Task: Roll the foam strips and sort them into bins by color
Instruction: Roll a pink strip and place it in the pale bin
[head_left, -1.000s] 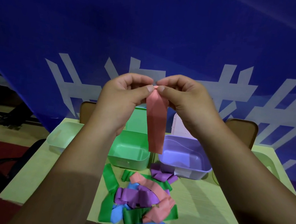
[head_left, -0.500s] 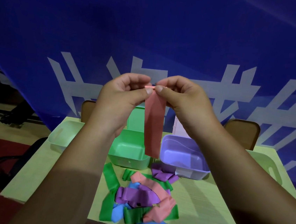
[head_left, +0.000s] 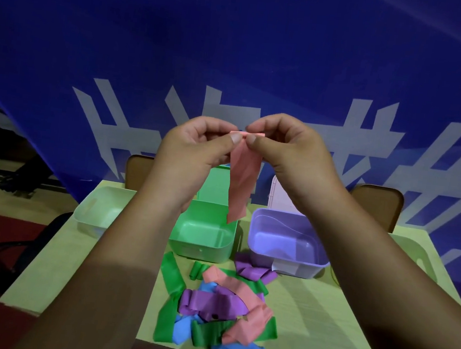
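Hands of the person are lifted in the air above the green bin point(head_left: 198, 252), close together, with the thumb tips almost touching. The left hand point(head_left: 195, 148) pinches the top end of a pink foam strip point(head_left: 241, 184) between the thumb and the curled fingers. The right hand point(head_left: 288, 152) pinches the same end from the other side. A narrow pink edge shows above both thumbs; whether it is already rolled, I cannot tell. The rest of the strip hangs down free, a little twisted, and its lower end is seen in front of the back rim of the green bin.

The green bin stands on the desk point(head_left: 320, 340). Just right of it stands a purple bin point(head_left: 286, 258). Left of it, partly behind the left forearm, is a pale bin point(head_left: 91, 216). In front of the green bin, nearer to the person, lies a loose pile of foam strips point(head_left: 218, 306) in green, purple, pink and blue, lying one over another. Far right of the green bin a second pale bin point(head_left: 414, 250) is partly hidden by the right forearm. Behind the green bin, beyond the desk, hangs a blue banner point(head_left: 237, 47) with white strokes.
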Tool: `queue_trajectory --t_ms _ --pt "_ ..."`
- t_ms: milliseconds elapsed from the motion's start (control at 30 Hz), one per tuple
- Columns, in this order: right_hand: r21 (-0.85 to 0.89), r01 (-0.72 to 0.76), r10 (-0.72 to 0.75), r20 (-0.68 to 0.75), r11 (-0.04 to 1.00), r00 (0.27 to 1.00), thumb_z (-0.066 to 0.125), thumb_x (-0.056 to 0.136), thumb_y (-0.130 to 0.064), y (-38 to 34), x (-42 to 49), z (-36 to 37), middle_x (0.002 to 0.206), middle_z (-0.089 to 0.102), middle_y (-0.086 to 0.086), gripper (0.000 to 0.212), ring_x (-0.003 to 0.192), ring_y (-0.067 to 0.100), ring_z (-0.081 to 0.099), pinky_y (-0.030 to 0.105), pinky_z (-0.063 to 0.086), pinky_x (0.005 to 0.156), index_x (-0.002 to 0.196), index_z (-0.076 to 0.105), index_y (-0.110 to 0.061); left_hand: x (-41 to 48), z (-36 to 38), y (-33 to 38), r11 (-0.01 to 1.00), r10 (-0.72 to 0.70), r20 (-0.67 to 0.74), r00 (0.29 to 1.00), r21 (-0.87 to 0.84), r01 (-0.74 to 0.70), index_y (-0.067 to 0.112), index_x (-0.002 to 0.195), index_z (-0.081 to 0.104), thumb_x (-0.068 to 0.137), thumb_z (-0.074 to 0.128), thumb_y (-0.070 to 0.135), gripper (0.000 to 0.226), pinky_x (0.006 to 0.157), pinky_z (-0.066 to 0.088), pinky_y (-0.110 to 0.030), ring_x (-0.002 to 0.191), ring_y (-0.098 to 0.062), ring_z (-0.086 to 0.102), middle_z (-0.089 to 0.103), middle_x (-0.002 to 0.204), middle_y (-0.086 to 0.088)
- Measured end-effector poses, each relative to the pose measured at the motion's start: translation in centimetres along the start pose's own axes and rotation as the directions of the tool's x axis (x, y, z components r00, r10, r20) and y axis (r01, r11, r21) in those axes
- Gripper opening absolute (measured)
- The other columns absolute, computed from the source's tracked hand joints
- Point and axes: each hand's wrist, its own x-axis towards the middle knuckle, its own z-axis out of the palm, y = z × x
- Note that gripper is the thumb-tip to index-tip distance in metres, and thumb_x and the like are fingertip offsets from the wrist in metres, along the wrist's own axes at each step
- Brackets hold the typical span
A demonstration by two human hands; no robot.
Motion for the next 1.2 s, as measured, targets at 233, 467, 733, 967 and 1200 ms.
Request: queue_trajectory --t_ms 233,467,733,967,1200 --pt "0.108 -0.041 0.038 0.03 0.993 0.999 0.082 0.091 -0.026 0.5 0.0 0.4 0.093 0.076 0.01 0.019 0.09 0.025 0.074 0.058 0.059 0.097 0.107 0.078 -0.018 0.2 -0.2 0.0 0.999 0.027 -0.029 0.999 -0.041 -0.028 0.003 0.112 0.075 0.094 0.08 0.004 0.018 0.098 0.065 -0.048 0.104 -0.032 0.08 0.082 0.104 -0.014" --pt "0.13 -0.065 0.061 0.036 0.989 0.998 0.078 0.096 -0.021 0.5 -0.2 0.6 0.095 0.077 0.012 0.008 0.086 0.021 0.073 0.04 0.058 0.08 0.103 0.079 -0.019 0.1 -0.6 -0.2 0.998 0.055 -0.019 0.998 0.007 -0.055 0.004 0.11 0.076 0.091 0.083 0.004 0.02 0.092 0.066 -0.04 0.1 -0.025 0.08 0.081 0.101 -0.009" --pt "0.068 -0.012 0.01 0.025 0.998 1.0 0.078 0.09 -0.023 0.3 0.0 0.7 0.095 0.074 0.022 0.012 0.083 0.024 0.067 0.051 0.056 0.083 0.101 0.077 -0.021 -0.5 -0.7 0.1 0.997 0.004 0.024 1.0 -0.081 -0.002 0.004 0.118 0.075 0.096 0.078 0.006 0.022 0.096 0.065 -0.042 0.107 -0.032 0.079 0.08 0.111 -0.016" --pt "0.049 -0.022 0.021 0.027 0.999 0.999 0.076 0.097 -0.015 0.3 -0.5 0.6 0.088 0.076 -0.001 0.016 0.085 0.017 0.071 0.048 0.059 0.086 0.111 0.074 -0.022 -0.7 -0.6 0.0 0.997 0.011 -0.023 1.0 -0.07 -0.013 0.004 0.113 0.076 0.097 0.078 0.006 0.017 0.093 0.066 -0.043 0.102 -0.033 0.08 0.081 0.105 -0.017" --pt "0.18 -0.114 0.109 0.036 0.977 0.993 0.079 0.095 -0.018 0.2 -1.0 0.8 0.095 0.078 0.011 0.012 0.088 0.024 0.074 0.045 0.059 0.086 0.108 0.077 -0.016 -1.0 -0.9 -0.2 0.999 0.048 -0.026 0.998 -0.006 -0.049 0.007 0.111 0.078 0.094 0.081 0.004 0.017 0.09 0.067 -0.038 0.1 -0.025 0.081 0.082 0.101 -0.01"
